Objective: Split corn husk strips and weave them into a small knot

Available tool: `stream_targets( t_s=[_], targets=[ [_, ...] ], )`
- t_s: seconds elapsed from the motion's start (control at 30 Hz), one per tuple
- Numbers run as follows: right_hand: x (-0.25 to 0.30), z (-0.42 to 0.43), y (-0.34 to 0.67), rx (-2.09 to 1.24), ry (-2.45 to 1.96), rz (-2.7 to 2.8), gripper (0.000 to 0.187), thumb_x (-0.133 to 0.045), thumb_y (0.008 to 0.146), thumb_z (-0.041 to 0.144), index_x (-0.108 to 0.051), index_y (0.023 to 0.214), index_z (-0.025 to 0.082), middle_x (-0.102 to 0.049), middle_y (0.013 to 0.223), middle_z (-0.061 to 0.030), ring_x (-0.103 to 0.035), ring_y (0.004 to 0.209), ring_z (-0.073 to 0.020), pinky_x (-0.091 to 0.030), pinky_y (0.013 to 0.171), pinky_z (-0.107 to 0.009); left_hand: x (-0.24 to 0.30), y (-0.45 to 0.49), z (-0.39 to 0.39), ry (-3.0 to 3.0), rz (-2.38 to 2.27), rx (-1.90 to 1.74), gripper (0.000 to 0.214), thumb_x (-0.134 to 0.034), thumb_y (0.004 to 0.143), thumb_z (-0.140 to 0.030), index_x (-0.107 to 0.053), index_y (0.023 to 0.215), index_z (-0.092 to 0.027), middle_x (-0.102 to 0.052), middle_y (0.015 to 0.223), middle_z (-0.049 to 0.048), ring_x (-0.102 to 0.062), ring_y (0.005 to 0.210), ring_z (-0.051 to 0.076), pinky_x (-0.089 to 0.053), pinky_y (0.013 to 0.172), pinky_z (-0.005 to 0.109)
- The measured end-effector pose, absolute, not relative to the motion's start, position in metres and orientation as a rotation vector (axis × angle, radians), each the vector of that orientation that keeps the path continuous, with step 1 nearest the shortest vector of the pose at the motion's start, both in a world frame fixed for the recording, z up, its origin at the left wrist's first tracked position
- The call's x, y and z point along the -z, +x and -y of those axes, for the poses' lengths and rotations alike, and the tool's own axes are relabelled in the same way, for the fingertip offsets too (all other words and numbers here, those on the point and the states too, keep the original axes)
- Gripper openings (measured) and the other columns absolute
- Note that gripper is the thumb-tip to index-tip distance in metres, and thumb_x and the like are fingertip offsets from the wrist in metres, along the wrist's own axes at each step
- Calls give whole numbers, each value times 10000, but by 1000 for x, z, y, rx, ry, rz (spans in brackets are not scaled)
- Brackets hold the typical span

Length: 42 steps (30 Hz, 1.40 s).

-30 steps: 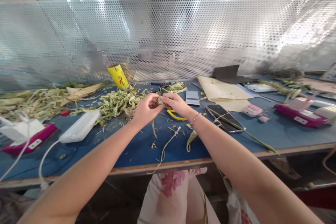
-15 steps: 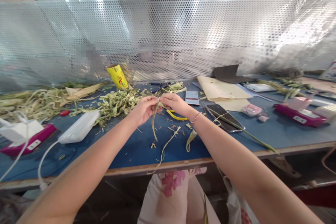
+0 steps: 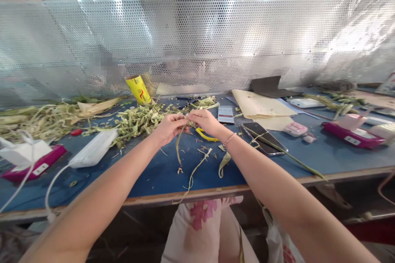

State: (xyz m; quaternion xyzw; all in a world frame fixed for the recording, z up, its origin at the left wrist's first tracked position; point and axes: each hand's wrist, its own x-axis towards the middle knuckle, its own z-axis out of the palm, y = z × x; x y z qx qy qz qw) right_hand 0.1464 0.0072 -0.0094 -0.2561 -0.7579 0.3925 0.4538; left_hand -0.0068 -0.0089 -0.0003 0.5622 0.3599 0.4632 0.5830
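My left hand and my right hand meet over the middle of the blue table, their fingertips pinched together. Between them is a narrow, pale green plant strip, its loose end hanging below my left fingers. The part gripped by the fingertips is mostly hidden. Just left of my hands lies a heap of curled green leaf pieces. Under my right wrist is a yellow-handled tool, partly covered. Loose dry strips lie on the table nearer to me.
A yellow tube leans behind the heap. Left are a white power bank-like block with cable and a magenta power strip. Right are a phone, beige sheets and a pink case. A perforated metal screen stands behind.
The hanging end of the strip has swung slightly left. My left fingers have closed in more around the strip; my right hand has barely moved.
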Motion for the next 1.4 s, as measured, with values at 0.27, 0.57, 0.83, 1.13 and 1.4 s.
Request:
stream_targets(
  t_s=[0.27, 0.57, 0.83, 1.13, 1.4],
  targets=[
    [12, -8, 142, -908, -666, 1868, 378, -409, 812, 448, -350, 548, 184, -284, 492, 64, -266, 466, -61, -231, 482, -218, -11, -16, 7, 1545, -985, -1157, 163, -692, 530, -242, -610, 613, -128, -546, 516, -42, -480, 448, 53, -426, 486, 203],
    [37, -22, 140, -249, -1099, 2342, 61, -519, 731, 128, -577, 720, 147, -530, 765, -44, -476, 713, -126, -376, 707, -249, -5, -44, -19, 1358, -1064, -1377, 227, -746, 489, -271, -599, 593, -133, -504, 484, -36, -475, 429, 55, -418, 479, 202],
    [43, -23, 137, 19, -1284, 2395, 166, -460, 774, 121, -615, 826, 145, -554, 940, -116, -520, 857, -197, -395, 760, -310, -1, -40, -20, 1315, -1104, -1397, 226, -755, 482, -249, -591, 562, -116, -492, 461, -34, -465, 442, 52, -414, 494, 204],
    [20, -23, 149, -463, -1147, 1901, 172, -465, 771, 273, -569, 689, 162, -539, 607, 6, -437, 568, -99, -330, 584, -234, 3, -36, -19, 1404, -1068, -1387, 229, -749, 496, -275, -580, 544, -129, -509, 466, -26, -471, 448, 60, -390, 482, 205],
    [16, -16, 145, -596, -904, 1742, 184, -470, 755, 339, -542, 734, 170, -444, 566, 41, -366, 520, -80, -292, 523, -218, 5, -28, -13, 1416, -1035, -1299, 228, -743, 506, -281, -598, 586, -124, -530, 489, -22, -482, 462, 70, -394, 507, 224]
  ],
)
